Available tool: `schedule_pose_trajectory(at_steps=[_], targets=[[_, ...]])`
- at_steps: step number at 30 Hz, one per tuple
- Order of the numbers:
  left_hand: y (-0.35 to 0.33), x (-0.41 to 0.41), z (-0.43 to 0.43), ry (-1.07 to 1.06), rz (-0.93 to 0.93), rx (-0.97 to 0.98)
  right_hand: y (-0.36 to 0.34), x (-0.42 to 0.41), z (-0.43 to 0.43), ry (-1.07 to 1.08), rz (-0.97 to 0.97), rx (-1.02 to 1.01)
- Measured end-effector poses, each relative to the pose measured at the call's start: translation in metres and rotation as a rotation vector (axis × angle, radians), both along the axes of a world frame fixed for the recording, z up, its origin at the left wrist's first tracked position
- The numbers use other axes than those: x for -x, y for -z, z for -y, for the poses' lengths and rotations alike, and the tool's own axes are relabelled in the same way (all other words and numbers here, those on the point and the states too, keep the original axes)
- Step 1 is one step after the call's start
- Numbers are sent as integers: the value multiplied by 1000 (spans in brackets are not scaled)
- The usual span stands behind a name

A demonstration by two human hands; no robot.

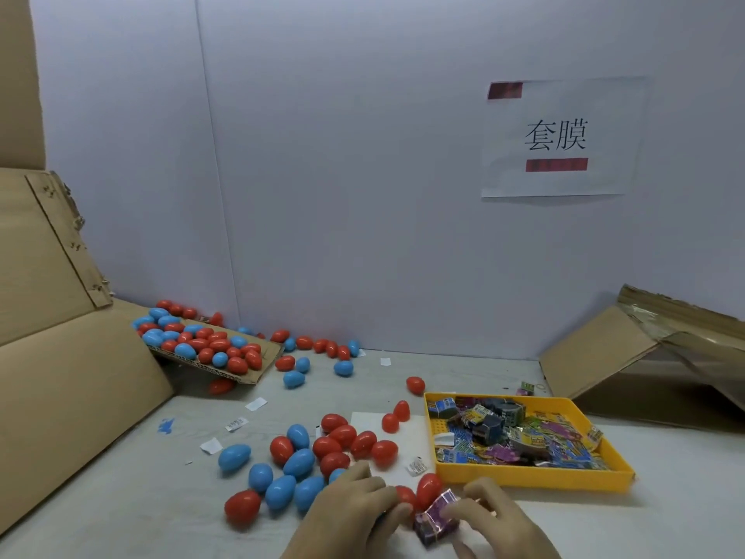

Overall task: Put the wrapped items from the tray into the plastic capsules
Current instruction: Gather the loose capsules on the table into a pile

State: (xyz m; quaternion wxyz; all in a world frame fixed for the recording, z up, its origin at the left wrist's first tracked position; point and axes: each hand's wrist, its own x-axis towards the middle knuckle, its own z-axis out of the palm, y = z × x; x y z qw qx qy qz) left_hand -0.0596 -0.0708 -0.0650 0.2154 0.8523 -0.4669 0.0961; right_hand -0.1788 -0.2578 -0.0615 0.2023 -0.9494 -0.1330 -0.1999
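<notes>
Just in front of the yellow plastic tray [532,480], the right hand [494,518] pinches a small purple foil-wrapped packet [437,518] by its right end. The packet's free end touches the red plastic capsule [405,503], which the left hand [354,514] curls around. The packet looks light, crinkly and slippery, so its edges are probably the best hold. More wrapped packets [516,437] fill the tray. Left of the tray lie loose red and blue egg-shaped capsules [302,461], with more further back on a cardboard flap [264,363].

Yellow tray [532,482] — red, blue capsules [298,463] — packet [437,520] seemingly purple.
</notes>
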Motion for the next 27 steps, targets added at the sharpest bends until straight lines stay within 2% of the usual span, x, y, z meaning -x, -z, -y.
schedule_pose_trajectory(at_steps=[1,3,10,20,27], targets=[[3,1,4,-37,43,16,2,-1,4,48,69,-13],[2,9,9,-103,61,-27,5,-2,6,115,54,-5],[-1,21,25,-151,-32,-180,20,-6,16,95,66,-75],[1,25,15,-163,-149,-16,16,-1,14,46,62,-172],[-3,25,12,-131,-152,-24,21,-2,21,44,48,-198]])
